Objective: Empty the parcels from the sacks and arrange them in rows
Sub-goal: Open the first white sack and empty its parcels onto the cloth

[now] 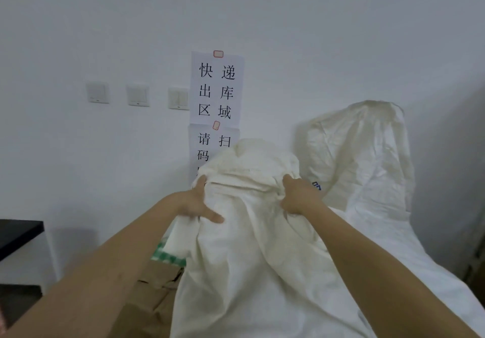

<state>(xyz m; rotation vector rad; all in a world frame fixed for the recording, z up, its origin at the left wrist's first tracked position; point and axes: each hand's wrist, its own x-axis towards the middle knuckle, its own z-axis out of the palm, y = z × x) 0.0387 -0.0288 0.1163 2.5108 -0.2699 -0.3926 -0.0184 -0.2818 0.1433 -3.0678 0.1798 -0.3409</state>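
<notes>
A white woven sack (pixel 249 245) is held up in front of me, its bunched top end raised toward the wall. My left hand (pixel 198 205) grips a fold of cloth on its left side, thumb stretched across the front. My right hand (pixel 298 197) grips the bunched cloth on its right side. Brown paper parcels (pixel 154 293) and one with a green checked edge (pixel 168 257) lie below the sack at its left. A second white sack (pixel 367 154) stands slumped against the wall at the right.
Paper signs (pixel 216 88) with printed characters hang on the white wall above the sack, beside three light switches (pixel 137 95). A black tabletop corner (pixel 18 235) juts in at the left edge.
</notes>
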